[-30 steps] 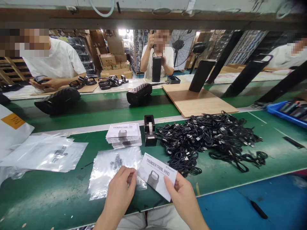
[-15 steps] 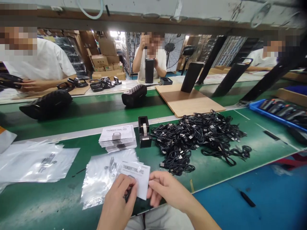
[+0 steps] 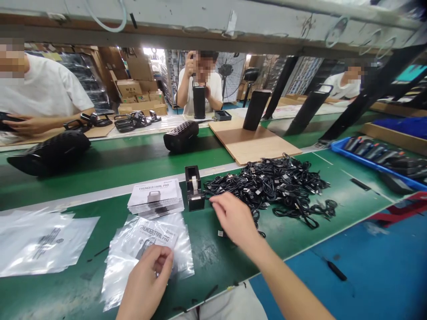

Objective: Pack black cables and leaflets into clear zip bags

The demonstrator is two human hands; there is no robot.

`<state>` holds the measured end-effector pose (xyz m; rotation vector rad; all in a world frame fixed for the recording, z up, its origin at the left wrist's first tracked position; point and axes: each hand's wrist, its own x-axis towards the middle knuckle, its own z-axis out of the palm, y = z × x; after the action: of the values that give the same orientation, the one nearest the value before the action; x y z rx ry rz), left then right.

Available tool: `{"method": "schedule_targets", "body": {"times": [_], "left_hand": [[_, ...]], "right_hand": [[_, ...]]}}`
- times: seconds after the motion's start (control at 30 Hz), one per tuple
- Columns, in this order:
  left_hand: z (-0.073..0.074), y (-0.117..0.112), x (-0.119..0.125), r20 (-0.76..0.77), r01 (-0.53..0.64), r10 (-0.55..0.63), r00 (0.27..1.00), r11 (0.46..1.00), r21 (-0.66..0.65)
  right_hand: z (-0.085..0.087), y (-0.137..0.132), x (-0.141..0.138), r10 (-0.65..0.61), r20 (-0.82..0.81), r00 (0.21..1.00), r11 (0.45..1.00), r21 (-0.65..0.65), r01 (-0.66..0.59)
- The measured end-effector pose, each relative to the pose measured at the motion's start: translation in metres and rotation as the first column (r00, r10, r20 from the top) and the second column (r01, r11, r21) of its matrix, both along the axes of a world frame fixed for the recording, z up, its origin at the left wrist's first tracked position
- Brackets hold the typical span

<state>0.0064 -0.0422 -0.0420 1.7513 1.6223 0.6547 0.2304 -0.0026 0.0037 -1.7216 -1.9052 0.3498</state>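
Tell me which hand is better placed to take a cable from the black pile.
Right, most likely: the right hand is at the edge of the cable pile, while the left hand is farther away, at the booklet and clear bags.

The bags (image 3: 115,273) are thin, glossy plastic — the booklets (image 3: 155,195) smooth paper. The board (image 3: 263,144) looks like smooth wood, the worktop (image 3: 222,260) faintly shiny.

Bright overall; a white light (image 3: 153,51) burns out far beyond the left hand (image 3: 147,273). Glare streaks the clear bags (image 3: 112,284) beneath that hand. Dark shadow bands the green belt (image 3: 116,175) ahead. Frame stretches, softens well right of the right hand (image 3: 235,218).
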Motion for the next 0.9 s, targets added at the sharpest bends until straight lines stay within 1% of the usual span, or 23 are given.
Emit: {"method": "schedule_targets", "body": {"times": [0.03, 0.07, 0.13, 0.23, 0.3, 0.37, 0.43, 0.53, 0.63, 0.67, 0.7, 0.73, 0.77, 0.8, 0.83, 0.87, 0.9], "left_hand": [[0.000, 0.001, 0.001, -0.017, 0.005, -0.005, 1.000, 1.000, -0.016], [0.000, 0.002, 0.002, -0.037, 0.011, -0.012, 0.999, 1.000, -0.030], [0.000, 0.004, 0.004, -0.071, 0.027, -0.030, 0.997, 0.998, -0.053], [0.000, 0.005, 0.004, -0.104, 0.020, -0.027, 0.994, 0.997, -0.070], [0.001, 0.005, 0.004, -0.110, 0.014, -0.022, 0.994, 0.997, -0.072], [0.003, 0.006, 0.005, -0.098, 0.006, -0.013, 0.995, 0.997, -0.071], [0.005, 0.006, 0.005, -0.069, -0.004, -0.001, 0.998, 0.997, -0.073], [0.006, 0.006, 0.005, -0.013, -0.029, 0.027, 1.000, 0.994, -0.104], [0.006, 0.005, 0.004, 0.045, -0.079, 0.084, 0.995, 0.990, -0.119], [0.006, 0.005, 0.004, 0.060, -0.086, 0.094, 0.994, 0.989, -0.123], [0.005, 0.005, 0.004, 0.074, -0.087, 0.097, 0.993, 0.987, -0.132], [0.005, 0.005, 0.004, 0.085, -0.085, 0.098, 0.992, 0.986, -0.144], [0.005, 0.006, 0.004, 0.098, -0.079, 0.095, 0.991, 0.984, -0.159], [0.005, 0.006, 0.004, 0.114, -0.078, 0.098, 0.989, 0.983, -0.169], [0.004, 0.006, 0.004, 0.137, -0.082, 0.106, 0.985, 0.982, -0.172], [0.004, 0.006, 0.004, 0.166, -0.085, 0.113, 0.980, 0.982, -0.171], [0.003, 0.006, 0.003, 0.198, -0.081, 0.115, 0.973, 0.982, -0.171]], "right_hand": [[0.006, 0.012, 0.013, -0.028, 0.188, 0.982, 1.000, 0.019, 0.024], [0.010, 0.025, 0.022, -0.015, 0.335, 0.942, 1.000, 0.007, 0.013], [0.014, 0.052, 0.033, 0.039, 0.428, 0.903, 0.999, -0.028, -0.030], [0.009, 0.088, 0.033, 0.139, 0.443, 0.885, 0.990, -0.093, -0.109], [0.005, 0.104, 0.028, 0.188, 0.436, 0.880, 0.981, -0.133, -0.144], [0.002, 0.114, 0.026, 0.222, 0.404, 0.887, 0.973, -0.156, -0.173], [0.002, 0.117, 0.030, 0.251, 0.346, 0.904, 0.966, -0.153, -0.210], [0.005, 0.112, 0.045, 0.270, 0.212, 0.939, 0.963, -0.087, -0.257], [0.011, 0.098, 0.056, 0.229, 0.064, 0.971, 0.973, 0.013, -0.230], [0.013, 0.090, 0.055, 0.208, 0.008, 0.978, 0.977, 0.042, -0.208], [0.015, 0.080, 0.052, 0.192, -0.080, 0.978, 0.981, 0.058, -0.187], [0.016, 0.069, 0.046, 0.183, -0.199, 0.963, 0.983, 0.047, -0.177], [0.017, 0.056, 0.038, 0.183, -0.339, 0.923, 0.982, 0.018, -0.188], [0.016, 0.043, 0.026, 0.181, -0.502, 0.846, 0.972, -0.042, -0.233], [0.013, 0.029, 0.013, 0.197, -0.594, 0.780, 0.937, -0.121, -0.329], [0.009, 0.016, 0.000, 0.248, -0.639, 0.728, 0.877, -0.172, -0.449], [0.004, 0.003, -0.014, 0.333, -0.656, 0.678, 0.803, -0.179, -0.568]]}}
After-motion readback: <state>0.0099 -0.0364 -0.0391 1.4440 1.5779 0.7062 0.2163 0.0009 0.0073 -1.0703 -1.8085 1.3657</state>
